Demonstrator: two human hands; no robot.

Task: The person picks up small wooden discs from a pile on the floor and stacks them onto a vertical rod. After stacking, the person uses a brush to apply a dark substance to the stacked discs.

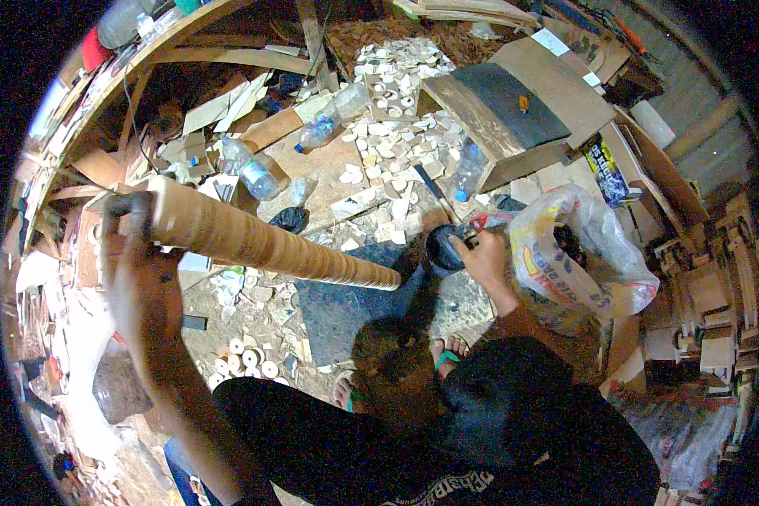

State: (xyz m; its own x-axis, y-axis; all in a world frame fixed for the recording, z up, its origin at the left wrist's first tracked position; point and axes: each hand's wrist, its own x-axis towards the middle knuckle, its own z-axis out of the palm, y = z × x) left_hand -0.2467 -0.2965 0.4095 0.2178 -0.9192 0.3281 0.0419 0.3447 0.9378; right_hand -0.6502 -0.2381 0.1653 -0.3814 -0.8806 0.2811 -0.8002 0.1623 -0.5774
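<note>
A long roll of wooden discs (pixel 270 243), stacked face to face like a rod, slants from the upper left down to the middle of the view. At its upper end is my left hand (pixel 132 221), blurred, with the fingers bent round that end. My right hand (pixel 483 255) grips a black, round, cup-like thing (pixel 444 250) near the roll's lower end. A gap separates the two. What is inside the black thing is too dark to make out. Below the roll's lower end lies a dark flat sheet (pixel 337 316) on the floor.
A plastic bag (pixel 548 261) stands right beside my right forearm. Beyond it is a wooden box (pixel 514 105) with a dark top. Wood offcuts (pixel 405 63), plastic bottles (pixel 259 180) and ring-shaped discs (pixel 249 358) litter the floor. My sandalled feet (pixel 449 350) are below.
</note>
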